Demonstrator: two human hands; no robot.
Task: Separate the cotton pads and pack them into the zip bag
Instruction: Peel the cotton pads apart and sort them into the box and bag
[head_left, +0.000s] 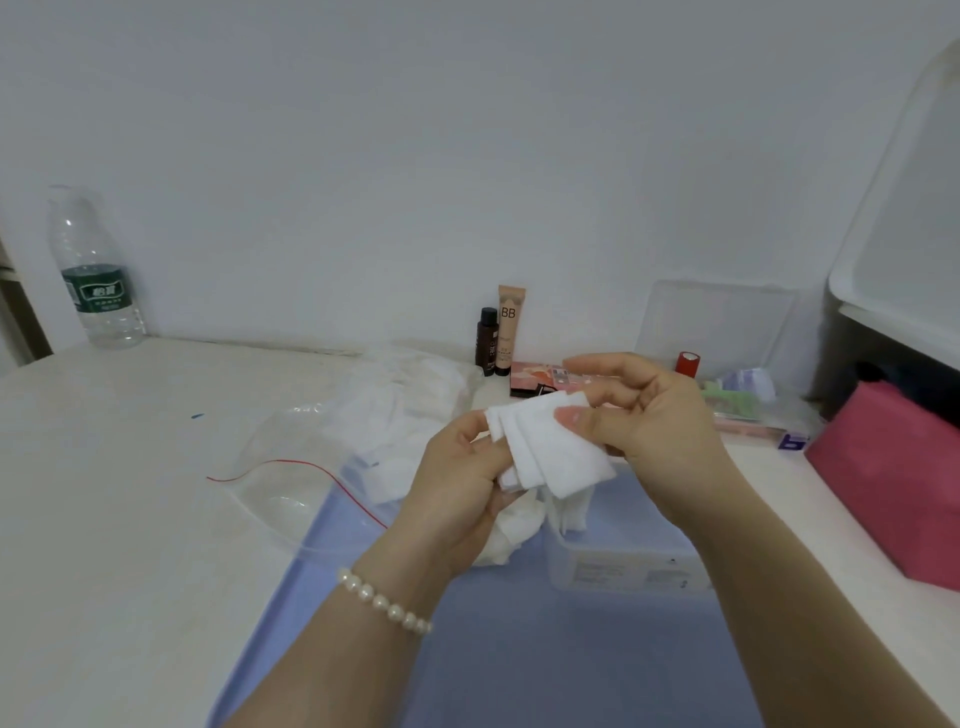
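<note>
A small fanned stack of white cotton pads (545, 447) is held above the table between both hands. My left hand (457, 493) grips the stack from below and the left, fingers curled round it. My right hand (644, 410) pinches the stack's upper right edge with thumb and forefinger. A clear zip bag (296, 488) with a red seal line lies open on the table to the left, with white pads inside near its far side. More crumpled white pads (511, 530) lie beneath the hands.
A clear plastic box (623, 566) sits on a blue mat (519, 649) under the hands. Behind stand a BB tube (510, 327), a dark small bottle (487, 340), a makeup palette (540, 379), a red-capped item (687, 362), a clear lid. A water bottle (93, 270) stands far left, pink cloth (893, 478) right.
</note>
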